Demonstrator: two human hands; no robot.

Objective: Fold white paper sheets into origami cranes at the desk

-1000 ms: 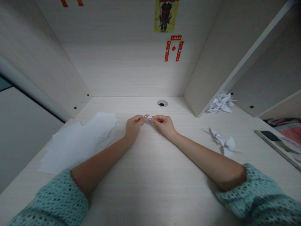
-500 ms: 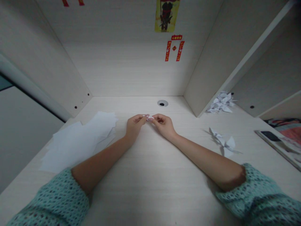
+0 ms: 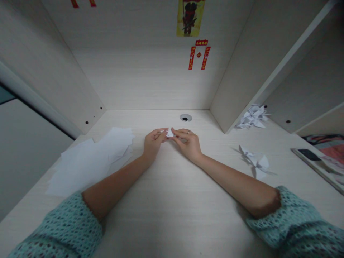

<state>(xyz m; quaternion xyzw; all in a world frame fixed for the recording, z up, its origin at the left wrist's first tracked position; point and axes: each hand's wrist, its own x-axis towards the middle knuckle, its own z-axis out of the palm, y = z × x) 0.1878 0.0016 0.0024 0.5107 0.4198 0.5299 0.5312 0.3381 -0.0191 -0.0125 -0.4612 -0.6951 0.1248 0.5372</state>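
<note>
A small folded piece of white paper (image 3: 170, 133) is held between my hands above the far middle of the desk. My left hand (image 3: 154, 143) pinches its left side between thumb and fingers. On its right side, my right hand (image 3: 188, 144) has the thumb and fingertips closed on the paper; a ring shows on one finger. The fingertips hide much of the paper, so its exact folded shape cannot be made out.
White paper sheets (image 3: 88, 163) lie spread at the left. On the right are folded paper cranes (image 3: 259, 165), with a heap of more (image 3: 253, 116) behind, by the upright panel (image 3: 239, 82). A phone (image 3: 309, 154) rests on a flat case (image 3: 329, 179). A cable hole (image 3: 186, 118) is at the back.
My right hand's fingers have shifted and lifted a little on the paper, and more of its white surface shows between my hands. Both forearms stay nearly in place.
</note>
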